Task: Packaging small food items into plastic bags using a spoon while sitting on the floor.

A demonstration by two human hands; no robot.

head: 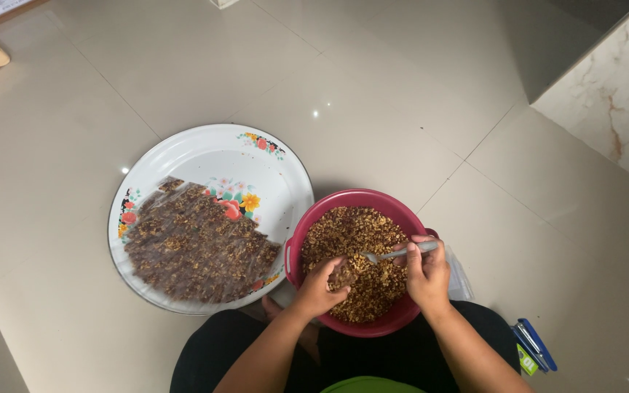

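1. red bowl point(296, 251) sits on the tiled floor point(402, 94), filled with a brown chopped mixture point(354, 229).
2. right hand point(427, 273): fingers closed around a pale spoon point(394, 254), its tip over the mixture.
3. left hand point(318, 287): fingers cupped, loosely curled around a small clump of mixture inside the bowl.
4. white floral tray point(205, 149) just beside the bowl on its left, touching its rim; flat brown pieces point(191, 244) laid across the lower half.
5. blue-and-green item point(533, 348) on the floor, right of the knee.
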